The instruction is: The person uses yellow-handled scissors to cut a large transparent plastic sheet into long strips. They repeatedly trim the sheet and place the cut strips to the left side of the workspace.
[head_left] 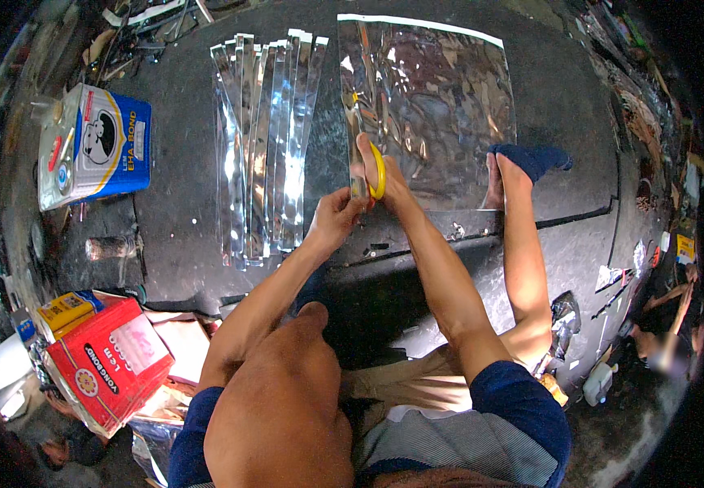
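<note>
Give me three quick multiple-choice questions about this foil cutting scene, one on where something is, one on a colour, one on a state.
1. Where do the cut foil strips lie?
A left of the foil sheet
B on the red box
C under the tin

2. What colour are the scissor handles?
A blue
B yellow
C green

3. What is the right hand doing?
A resting empty
B gripping scissors at the foil sheet
C lifting the tin

Answers: A, strips lie left of the sheet; B, a yellow loop shows on the fingers; B, scissors meet the sheet's left edge.

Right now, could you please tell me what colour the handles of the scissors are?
Yellow: the scissors' handles in the right hand show best in the head view.
</note>
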A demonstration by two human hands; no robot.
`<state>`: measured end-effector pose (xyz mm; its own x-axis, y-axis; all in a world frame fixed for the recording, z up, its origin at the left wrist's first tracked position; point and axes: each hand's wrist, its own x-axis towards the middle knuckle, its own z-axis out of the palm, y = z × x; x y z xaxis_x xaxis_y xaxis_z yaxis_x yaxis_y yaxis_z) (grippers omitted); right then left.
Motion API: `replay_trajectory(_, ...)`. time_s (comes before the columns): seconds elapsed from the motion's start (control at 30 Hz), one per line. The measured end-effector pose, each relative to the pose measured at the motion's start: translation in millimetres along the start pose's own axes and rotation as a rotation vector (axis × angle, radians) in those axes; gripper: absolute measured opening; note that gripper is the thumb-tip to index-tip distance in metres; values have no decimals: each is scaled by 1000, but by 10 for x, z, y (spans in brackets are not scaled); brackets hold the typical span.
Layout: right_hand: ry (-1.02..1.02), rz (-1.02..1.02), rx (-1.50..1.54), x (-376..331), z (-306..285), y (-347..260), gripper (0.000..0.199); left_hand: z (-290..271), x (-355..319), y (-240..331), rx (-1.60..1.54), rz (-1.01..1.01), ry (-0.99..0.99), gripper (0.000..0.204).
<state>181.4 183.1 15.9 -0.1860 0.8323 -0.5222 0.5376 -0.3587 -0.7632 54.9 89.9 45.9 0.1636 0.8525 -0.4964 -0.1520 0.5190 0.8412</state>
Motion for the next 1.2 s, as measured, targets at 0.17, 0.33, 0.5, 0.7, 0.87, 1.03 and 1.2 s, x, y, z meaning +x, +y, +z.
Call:
replay_trajectory(0.17,-25,144,102,286,-95,-230,99,4,-32,-81,-11,-29,51,19)
replay_trajectory(0.33,-49,168,127,665,-225,-437,99,20,-150,123,-16,-28,51,18)
replay_trajectory(0.5,8,-49,51,1319,-270,-592,103,-12,-258,242,-40,-21,56,15)
replay_trajectory(0.7,100,-151,35,2115,-485,-705,96,22,-448,441,-46,36,-22,17)
replay_trajectory(0.87,177,-208,22,2184,-431,-755,99,-10,-491,584,-30,-22,4,17)
replay_trajectory(1.03,-23,10,213,1961,-515,-1038,99,-93,-658,602,59,0,20,18)
replay_trajectory(1.2,104,-67,217,2125,-541,-1037,98,-187,-719,527,6,-70,50,22)
